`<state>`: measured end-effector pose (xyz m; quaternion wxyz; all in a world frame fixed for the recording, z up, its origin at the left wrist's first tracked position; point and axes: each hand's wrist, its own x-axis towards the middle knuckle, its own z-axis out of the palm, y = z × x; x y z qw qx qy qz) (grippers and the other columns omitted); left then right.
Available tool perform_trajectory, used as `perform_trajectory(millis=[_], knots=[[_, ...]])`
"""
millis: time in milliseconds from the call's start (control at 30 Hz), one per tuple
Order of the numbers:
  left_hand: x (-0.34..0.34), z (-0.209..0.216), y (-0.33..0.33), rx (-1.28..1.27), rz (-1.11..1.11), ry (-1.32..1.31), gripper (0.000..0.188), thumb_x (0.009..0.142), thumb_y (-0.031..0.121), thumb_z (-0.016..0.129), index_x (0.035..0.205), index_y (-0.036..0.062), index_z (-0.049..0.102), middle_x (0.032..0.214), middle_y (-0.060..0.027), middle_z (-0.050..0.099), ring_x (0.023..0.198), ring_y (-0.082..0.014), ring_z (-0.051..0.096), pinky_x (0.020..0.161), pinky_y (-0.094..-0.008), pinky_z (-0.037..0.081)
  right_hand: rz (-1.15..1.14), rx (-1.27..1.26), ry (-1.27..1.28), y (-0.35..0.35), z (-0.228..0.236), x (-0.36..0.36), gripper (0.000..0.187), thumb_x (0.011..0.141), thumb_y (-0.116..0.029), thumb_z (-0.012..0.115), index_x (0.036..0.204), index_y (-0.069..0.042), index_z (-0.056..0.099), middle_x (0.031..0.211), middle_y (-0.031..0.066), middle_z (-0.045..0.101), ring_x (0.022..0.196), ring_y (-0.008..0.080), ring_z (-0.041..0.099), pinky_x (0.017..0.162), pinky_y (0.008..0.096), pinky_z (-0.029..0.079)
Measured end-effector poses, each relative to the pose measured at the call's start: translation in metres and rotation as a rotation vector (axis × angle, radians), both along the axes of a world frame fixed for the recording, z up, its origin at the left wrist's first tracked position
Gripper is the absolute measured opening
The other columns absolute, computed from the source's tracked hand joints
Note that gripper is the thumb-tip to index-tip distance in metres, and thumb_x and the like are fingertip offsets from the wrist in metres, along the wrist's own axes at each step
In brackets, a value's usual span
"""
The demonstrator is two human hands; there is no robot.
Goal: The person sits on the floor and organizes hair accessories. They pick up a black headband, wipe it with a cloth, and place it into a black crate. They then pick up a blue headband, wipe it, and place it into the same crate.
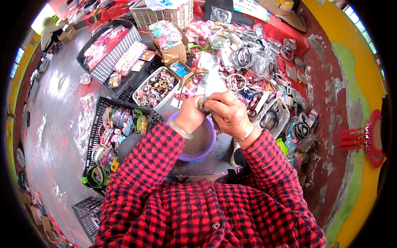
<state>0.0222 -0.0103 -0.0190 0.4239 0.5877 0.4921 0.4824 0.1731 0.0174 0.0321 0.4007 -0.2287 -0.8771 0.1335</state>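
Both hands meet in front of me, above a purple basin [212, 142] with cloudy water in it. My left hand [191, 116] is closed on a small wet-looking grey cloth [203, 104]. My right hand [230, 115] pinches at the same cloth, its fingers bent against the left hand's fingertips. A thin dark hoop, like a headband [182, 87], curves up beyond the left hand; whether the fingers grip it is hidden. Just past the fingertips lies crumpled clear and white plastic wrap [213, 82].
Headbands and plastic bags form a large heap [252, 53] ahead. A white basket [170, 97] of hair accessories and a black crate [99, 120] of headbands stand at left. Beyond them are a checked bin [120, 56] and a cardboard box [175, 53]. Another white basket [285, 118] sits at right.
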Motion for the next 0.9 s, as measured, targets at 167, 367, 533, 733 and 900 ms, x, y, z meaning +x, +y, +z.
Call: perform_trajectory(millis=[167, 367, 533, 733, 900], knots=[[0.001, 0.002, 0.001, 0.069, -0.084, -0.007, 0.012, 0.073, 0.009, 0.066, 0.078, 0.0001, 0.059, 0.070, -0.0124, 0.058, 0.063, -0.0178, 0.057, 0.060, -0.0289, 0.043, -0.251, -0.069, 0.072, 0.036, -0.013, 0.020, 0.022, 0.068, 0.003, 0.057, 0.085, -0.009, 0.063, 0.083, 0.0091, 0.059, 0.077, 0.0280, 0.059, 0.066, 0.0346, 0.048], [-0.004, -0.014, 0.003, 0.086, -0.018, 0.210, 0.015, 0.071, 0.012, 0.067, 0.079, 0.0021, 0.060, 0.068, -0.0134, 0.059, 0.062, -0.0229, 0.059, 0.058, -0.0337, 0.044, -0.252, -0.116, 0.142, 0.035, 0.003, 0.030, 0.024, 0.065, 0.003, 0.060, 0.086, -0.010, 0.064, 0.085, 0.0080, 0.060, 0.080, 0.0273, 0.059, 0.070, 0.0332, 0.048], [-0.001, -0.015, 0.000, 0.147, -0.010, 0.148, 0.014, 0.071, 0.013, 0.066, 0.080, 0.0040, 0.061, 0.068, -0.0154, 0.057, 0.065, -0.0316, 0.057, 0.057, -0.0371, 0.043, -0.034, -0.008, 0.006, 0.007, -0.007, 0.004, 0.025, 0.067, 0.003, 0.057, 0.086, -0.012, 0.065, 0.084, 0.0071, 0.059, 0.079, 0.0273, 0.059, 0.066, 0.0361, 0.049], [-0.003, 0.008, -0.005, 0.203, -0.098, 0.189, 0.015, 0.070, 0.011, 0.065, 0.083, 0.0038, 0.061, 0.071, -0.0150, 0.057, 0.066, -0.0310, 0.056, 0.059, -0.0368, 0.043, -0.472, -0.283, 0.099, 0.059, -0.027, 0.041, 0.023, 0.068, 0.001, 0.060, 0.089, -0.008, 0.064, 0.086, 0.0106, 0.061, 0.080, 0.0272, 0.060, 0.071, 0.0318, 0.048], [-0.006, 0.009, -0.004, 0.310, -0.102, 0.421, 0.014, 0.069, 0.008, 0.060, 0.083, 0.0045, 0.061, 0.072, -0.0142, 0.057, 0.070, -0.0315, 0.057, 0.061, -0.0384, 0.045, -0.187, -0.104, 0.094, 0.026, 0.009, 0.030, 0.025, 0.067, 0.001, 0.061, 0.090, -0.007, 0.063, 0.085, 0.0101, 0.060, 0.081, 0.0275, 0.060, 0.071, 0.0342, 0.048]])
